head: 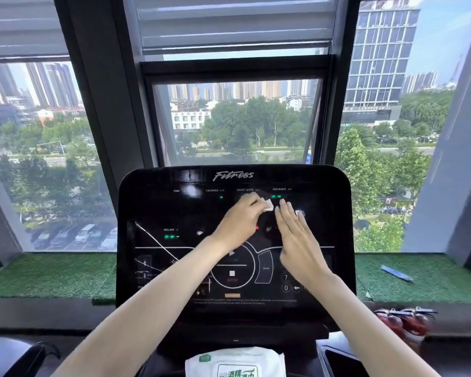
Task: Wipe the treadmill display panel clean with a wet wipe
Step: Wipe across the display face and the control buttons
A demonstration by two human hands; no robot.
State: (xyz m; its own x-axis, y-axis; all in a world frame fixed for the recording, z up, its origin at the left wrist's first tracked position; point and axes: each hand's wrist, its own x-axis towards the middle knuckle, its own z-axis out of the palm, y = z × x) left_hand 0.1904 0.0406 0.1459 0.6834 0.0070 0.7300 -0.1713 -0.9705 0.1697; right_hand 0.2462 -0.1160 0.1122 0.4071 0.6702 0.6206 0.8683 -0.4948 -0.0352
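The black treadmill display panel [174, 268] stands upright in front of me, with lit green indicators and a "Fitness" logo on top. My left hand [238, 221] is up near the panel's top middle, its fingers curled round a small white wet wipe [268, 205] held against the glass. Just to its right, my right hand [297, 240] lies flat on the panel with straight fingers. A bit of white [299, 213] shows at that hand's far edge; I cannot tell whether it is wipe or a reflection.
A white pack of wet wipes [235, 363] lies below the panel at the bottom edge. Green turf [46, 276] covers the window sill on both sides, with a blue strip [396, 272] lying on the right part. Red fire extinguishers [403, 322] sit low right.
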